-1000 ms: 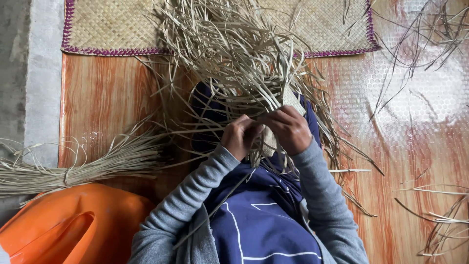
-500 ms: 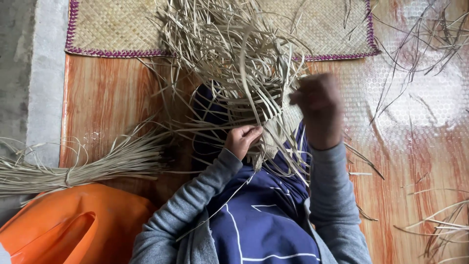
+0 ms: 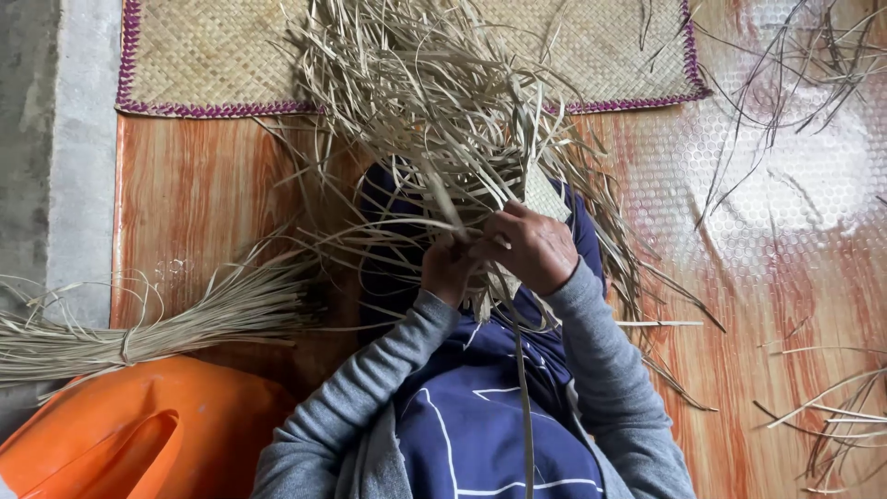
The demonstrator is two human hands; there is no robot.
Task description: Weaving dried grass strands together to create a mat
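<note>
At frame centre, the left hand (image 3: 450, 268) and right hand (image 3: 528, 248) are both closing around the tangled straw weaving (image 3: 434, 120). Its loose strands are fanning toward the upper frame, over the woven mat (image 3: 203, 55).

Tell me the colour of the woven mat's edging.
Purple, along the woven mat's edging, clearest in the head view.
</note>
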